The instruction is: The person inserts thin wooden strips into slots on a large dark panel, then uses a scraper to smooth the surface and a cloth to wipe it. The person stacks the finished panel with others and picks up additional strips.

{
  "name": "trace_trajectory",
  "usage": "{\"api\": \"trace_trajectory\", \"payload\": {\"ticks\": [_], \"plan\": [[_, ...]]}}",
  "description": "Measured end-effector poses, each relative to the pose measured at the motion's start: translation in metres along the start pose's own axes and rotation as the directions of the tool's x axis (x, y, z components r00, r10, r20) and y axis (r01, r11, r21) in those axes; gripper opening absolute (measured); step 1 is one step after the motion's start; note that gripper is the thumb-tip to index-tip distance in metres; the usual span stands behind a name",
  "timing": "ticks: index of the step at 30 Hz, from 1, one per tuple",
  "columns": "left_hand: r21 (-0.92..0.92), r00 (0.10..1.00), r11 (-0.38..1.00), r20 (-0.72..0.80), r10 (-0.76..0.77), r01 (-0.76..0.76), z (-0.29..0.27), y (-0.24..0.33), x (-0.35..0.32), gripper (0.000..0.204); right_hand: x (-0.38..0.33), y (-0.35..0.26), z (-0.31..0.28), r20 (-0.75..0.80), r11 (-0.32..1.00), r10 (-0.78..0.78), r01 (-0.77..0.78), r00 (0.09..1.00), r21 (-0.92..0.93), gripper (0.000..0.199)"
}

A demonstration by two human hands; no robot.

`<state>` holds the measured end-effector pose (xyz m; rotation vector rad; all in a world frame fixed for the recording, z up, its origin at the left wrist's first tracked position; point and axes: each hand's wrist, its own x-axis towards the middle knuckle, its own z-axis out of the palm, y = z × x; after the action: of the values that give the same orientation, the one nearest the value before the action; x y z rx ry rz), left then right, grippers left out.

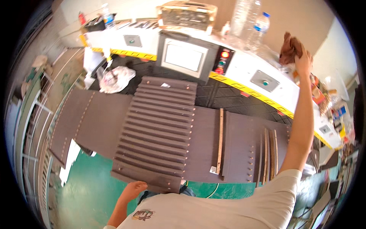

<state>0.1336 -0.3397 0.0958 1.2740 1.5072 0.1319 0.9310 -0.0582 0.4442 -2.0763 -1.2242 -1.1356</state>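
A ridged dark brown panel point(156, 126) lies lengthwise in front of me, across a wider flat brown sheet point(101, 118). My left hand point(134, 189) is at the panel's near edge, palm down with its fingers loosely bent, and nothing shows in it. Whether it touches the panel I cannot tell. Stretched far out to the right, my right hand point(304, 63) grips a crumpled brown cloth point(289, 49) above the white machine ledge point(283, 86). A thin wooden strip point(220, 141) lies on the sheet right of the panel, and several more strips point(270, 152) lie further right.
Behind the panel stands a machine front with a screen point(183, 56) and a lit red button point(225, 54). Water bottles point(259, 30) and a taped box point(186, 17) stand on top. A plastic bag point(116, 79) sits at the back left. The floor point(91, 194) is green.
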Motion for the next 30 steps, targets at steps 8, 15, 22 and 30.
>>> {"api": "trace_trajectory", "payload": {"ticks": [8,15,22,30], "plan": [[-0.203,0.936,0.956,-0.24,-0.257,0.211,-0.013,-0.136,-0.008,0.04,-0.355,-0.182,-0.053,0.403,0.455,-0.38,-0.211,0.833,0.865,0.031],[-0.296,0.608,0.954,-0.768,-0.203,-0.055,-0.146,-0.211,0.035,0.041,-0.696,-0.236,-0.201,0.827,0.395,-0.51,-0.919,-0.234,-0.017,0.041],[-0.404,0.986,0.904,-0.022,-0.164,0.142,-0.184,-0.156,0.095,0.069,-0.768,-0.282,-0.268,0.911,-0.081,-0.284,-0.939,-0.298,-0.333,0.046],[-0.475,0.967,0.878,0.196,0.163,-0.052,-0.174,-0.206,0.148,0.071,-0.839,-0.386,-0.296,0.986,-0.62,-0.069,-0.768,-0.152,-0.162,0.048]]}}
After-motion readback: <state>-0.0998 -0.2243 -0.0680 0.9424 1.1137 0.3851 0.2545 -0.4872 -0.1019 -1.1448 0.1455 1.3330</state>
